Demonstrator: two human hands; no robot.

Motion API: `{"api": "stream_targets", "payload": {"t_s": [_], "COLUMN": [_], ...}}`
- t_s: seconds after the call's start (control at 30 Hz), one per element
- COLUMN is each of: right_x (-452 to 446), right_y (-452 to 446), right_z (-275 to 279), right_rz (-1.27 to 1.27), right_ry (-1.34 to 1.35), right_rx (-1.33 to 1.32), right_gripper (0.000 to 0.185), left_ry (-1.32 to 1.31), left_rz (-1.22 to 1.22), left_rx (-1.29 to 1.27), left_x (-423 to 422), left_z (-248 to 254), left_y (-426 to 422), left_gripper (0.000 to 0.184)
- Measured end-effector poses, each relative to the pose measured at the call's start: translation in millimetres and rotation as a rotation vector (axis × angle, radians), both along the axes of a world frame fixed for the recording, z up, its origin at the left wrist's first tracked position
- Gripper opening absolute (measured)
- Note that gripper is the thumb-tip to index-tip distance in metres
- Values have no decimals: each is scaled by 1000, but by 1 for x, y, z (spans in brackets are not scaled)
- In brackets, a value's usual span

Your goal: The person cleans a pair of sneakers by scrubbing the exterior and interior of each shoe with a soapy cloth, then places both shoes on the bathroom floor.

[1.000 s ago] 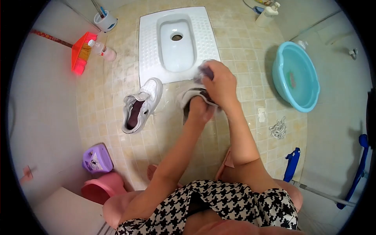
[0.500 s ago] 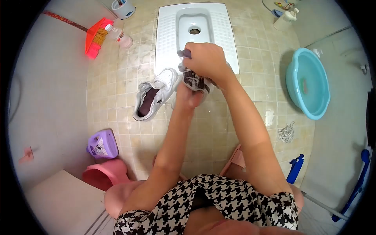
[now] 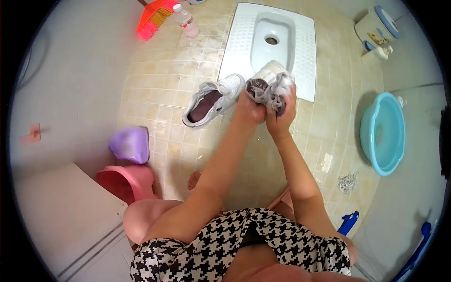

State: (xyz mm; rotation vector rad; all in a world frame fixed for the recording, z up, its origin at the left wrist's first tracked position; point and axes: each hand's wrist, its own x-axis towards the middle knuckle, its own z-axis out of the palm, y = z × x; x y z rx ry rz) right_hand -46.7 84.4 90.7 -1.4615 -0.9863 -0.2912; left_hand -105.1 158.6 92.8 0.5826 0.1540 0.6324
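Note:
A white shoe [image 3: 271,73] is held up over the near edge of the squat toilet [image 3: 229,51]. My left hand [image 3: 252,109] grips it from the near side, its fingers partly hidden by the shoe. In my right hand [image 3: 284,110] is a dark cloth [image 3: 280,104] covered in white suds, bunched against the shoe's right side. More foam lies around the shoe's dark opening. The other white shoe [image 3: 224,89], with a dark red insole, stands on the tiled floor to the left.
Around the floor are a blue basin [image 3: 386,136] with water, white laces [image 3: 348,183], a purple jug [image 3: 131,144], a pink bucket [image 3: 141,178], a bottle [image 3: 188,26], a broom [image 3: 156,16], a pump bottle [image 3: 376,55] and a bin [image 3: 376,28].
The view has shifted left, so the floor objects appear farther right. The held shoe has been raised and turned, and my right hand with the cloth has moved from above it to its right side.

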Motion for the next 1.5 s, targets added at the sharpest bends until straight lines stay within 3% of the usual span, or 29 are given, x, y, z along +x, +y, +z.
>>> {"api": "stream_targets", "payload": {"t_s": [0.1, 0.13, 0.17, 0.33, 0.37, 0.4, 0.43, 0.47, 0.5, 0.53, 0.63, 0.67, 0.7, 0.73, 0.77, 0.83, 0.97, 1.03, 1.07, 1.1, 1.17, 1.2, 1.23, 1.27, 1.3, 1.37, 1.43, 1.5], "right_x": [7, 11, 14, -6, -14, -25, -35, -39, -41, -42, -32, -30, -27, -21, -16, -11, -17, -27, -25, -25, -25, -20, -15, -12, -7, -7, -7, -4], "right_y": [15, 24, 31, 25, 15, 5, -2, -5, -4, 1, 29, 38, 48, 54, 57, 62, 19, 9, 4, 5, 22, 31, 39, 45, 50, 44, 31, 8], "right_z": [30, 51, 61, 5, -17, -39, -57, -67, -64, -63, -28, -9, 13, 22, 18, 8, -66, -81, -87, -76, -28, -16, -7, 2, 11, 5, -35, -85], "right_rz": [28, 92, 155, 94, 98, 103, 105, 111, 118, 132, 233, 254, 274, 293, 304, 324, 111, 102, 97, 139, 216, 221, 223, 214, 205, 132, 0, -22], "right_ry": [-135, -157, -180, -62, -23, 147, 318, 303, 287, 336, 275, 100, -78, -258, -251, -244, 261, 390, 451, 415, 360, 207, 57, 8, -44, -50, 11, 306], "right_rx": [-179, -323, -464, -149, -90, -146, -198, -214, -230, -206, -78, -141, -204, -268, -262, -241, -240, -137, -89, -84, -68, -136, -202, -225, -249, -234, -142, -211], "right_gripper": [32, 34, 35, 38, 40, 43, 47, 49, 51, 50, 49, 50, 52, 53, 51, 49, 50, 52, 53, 52, 49, 47, 45, 43, 42, 40, 38, 39], "left_ry": [-134, -107, -116, -15, -73, 150, 232, 308, 256, 280, 81, 148, 115, -176, -463, -549, -136, 249, 274, 244, -98, -210, -247, -89, -187, 244, 227, 221], "left_rz": [-99, -63, -69, 59, 61, 308, 369, 470, 397, 386, 386, 176, 177, 68, -42, -138, 195, 401, 448, 411, 109, -5, -17, 134, 69, 407, 251, 373], "left_rx": [-468, -368, -511, -300, -483, 393, 701, 990, 704, 693, 589, -328, -386, -408, -429, -346, 170, 394, 446, 326, -408, -650, -728, -183, -648, 969, -34, 451], "left_x": [4, -2, -1, -10, -9, -19, -26, -32, -32, -33, -31, -28, -31, -33, -35, -35, -41, -45, -40, -39, -44, -49, -50, -40, -34, -37, -44, -43], "left_z": [6, -12, 2, -8, -19, -14, -14, -14, -13, -13, -10, 0, -2, -11, -23, -38, -39, -40, -54, -55, -54, -57, -56, -33, -29, -22, -43, -42], "left_y": [9, 7, 7, 18, 25, 34, 38, 41, 39, 41, 34, 41, 40, 43, 45, 55, 56, 51, 53, 51, 57, 63, 63, 48, 54, 40, 52, 47], "left_gripper": [34, 32, 31, 28, 38, 49, 60, 72, 84, 86, 68, 47, 38, 40, 42, 40, 43, 43, 40, 41, 44, 45, 51, 48, 49, 50, 49, 45]}}
